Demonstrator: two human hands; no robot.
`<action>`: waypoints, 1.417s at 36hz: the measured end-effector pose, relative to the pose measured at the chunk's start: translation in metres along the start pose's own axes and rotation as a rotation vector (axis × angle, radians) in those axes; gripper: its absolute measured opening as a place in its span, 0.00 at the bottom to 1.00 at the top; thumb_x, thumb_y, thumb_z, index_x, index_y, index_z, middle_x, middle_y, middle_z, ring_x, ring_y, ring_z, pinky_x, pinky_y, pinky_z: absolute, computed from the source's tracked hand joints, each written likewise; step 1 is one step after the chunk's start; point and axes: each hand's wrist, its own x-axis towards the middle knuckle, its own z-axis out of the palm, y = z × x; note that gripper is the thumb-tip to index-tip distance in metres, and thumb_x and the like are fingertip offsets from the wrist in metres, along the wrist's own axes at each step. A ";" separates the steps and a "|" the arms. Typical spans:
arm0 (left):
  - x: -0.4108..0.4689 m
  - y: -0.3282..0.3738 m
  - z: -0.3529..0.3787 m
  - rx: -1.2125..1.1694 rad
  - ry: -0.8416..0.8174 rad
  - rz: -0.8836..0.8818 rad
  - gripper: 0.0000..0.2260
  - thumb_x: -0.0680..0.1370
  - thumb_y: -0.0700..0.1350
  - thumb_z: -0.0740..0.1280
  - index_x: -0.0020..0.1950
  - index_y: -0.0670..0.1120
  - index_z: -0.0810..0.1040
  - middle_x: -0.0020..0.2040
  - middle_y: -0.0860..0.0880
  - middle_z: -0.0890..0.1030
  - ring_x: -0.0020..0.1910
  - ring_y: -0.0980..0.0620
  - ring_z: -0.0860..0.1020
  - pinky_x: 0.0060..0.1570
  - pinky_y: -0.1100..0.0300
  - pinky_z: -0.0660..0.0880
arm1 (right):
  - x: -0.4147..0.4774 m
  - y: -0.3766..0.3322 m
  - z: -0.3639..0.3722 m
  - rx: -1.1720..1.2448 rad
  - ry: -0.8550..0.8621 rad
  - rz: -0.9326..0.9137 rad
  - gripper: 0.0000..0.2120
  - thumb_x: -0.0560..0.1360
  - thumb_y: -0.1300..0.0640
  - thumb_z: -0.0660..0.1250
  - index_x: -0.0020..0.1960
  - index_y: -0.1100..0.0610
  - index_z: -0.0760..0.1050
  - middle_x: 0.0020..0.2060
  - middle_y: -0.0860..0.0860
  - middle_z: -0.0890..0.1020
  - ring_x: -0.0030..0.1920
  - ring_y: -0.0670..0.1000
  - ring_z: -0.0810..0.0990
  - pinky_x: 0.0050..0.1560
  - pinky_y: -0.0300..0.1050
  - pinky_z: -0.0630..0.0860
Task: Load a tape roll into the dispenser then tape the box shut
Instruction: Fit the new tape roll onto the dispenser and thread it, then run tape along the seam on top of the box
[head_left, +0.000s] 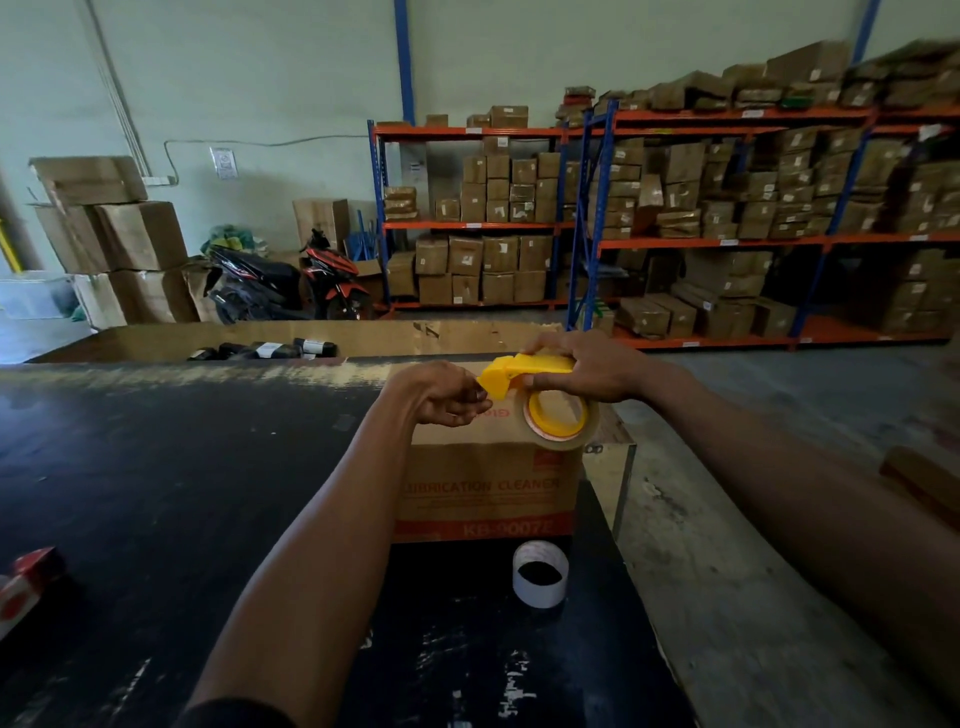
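Observation:
A brown cardboard box (488, 488) printed "LUBRICATION CLEANER" stands on the black table (182, 493) near its right edge. Above the box's top, my right hand (587, 366) grips a yellow tape dispenser (519, 371) from above. A clear tape roll (558, 415) sits on the dispenser's yellow hub. My left hand (447, 392) is at the dispenser's front tip, fingers pinched together as if on the tape end; the clear tape itself is too faint to see there. An empty white tape core (540, 574) stands on the table in front of the box.
A red and white object (26, 587) lies at the table's left edge. A large open carton (363, 338) with dark items stands behind the table. Shelves of boxes (675, 218) and a parked motorbike (291, 280) fill the background. Concrete floor lies to the right.

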 end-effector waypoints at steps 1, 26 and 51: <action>0.002 0.001 0.001 0.016 0.002 -0.016 0.10 0.84 0.40 0.57 0.48 0.42 0.77 0.38 0.47 0.83 0.40 0.53 0.84 0.41 0.59 0.77 | -0.001 -0.001 0.000 -0.020 0.004 -0.005 0.30 0.74 0.32 0.66 0.73 0.41 0.69 0.74 0.52 0.72 0.67 0.56 0.72 0.57 0.48 0.67; 0.060 0.004 0.019 0.075 -0.029 0.219 0.12 0.84 0.42 0.61 0.59 0.37 0.81 0.49 0.42 0.83 0.46 0.50 0.82 0.51 0.55 0.82 | -0.013 0.007 0.010 -0.199 0.138 0.041 0.29 0.75 0.31 0.61 0.73 0.38 0.65 0.55 0.51 0.80 0.54 0.53 0.76 0.49 0.49 0.71; 0.150 -0.002 0.032 0.648 -0.233 0.377 0.10 0.81 0.41 0.62 0.47 0.39 0.82 0.43 0.43 0.78 0.44 0.46 0.72 0.47 0.51 0.71 | -0.016 -0.033 0.063 -0.174 0.124 0.347 0.22 0.72 0.37 0.68 0.57 0.52 0.73 0.44 0.50 0.76 0.43 0.52 0.73 0.38 0.46 0.65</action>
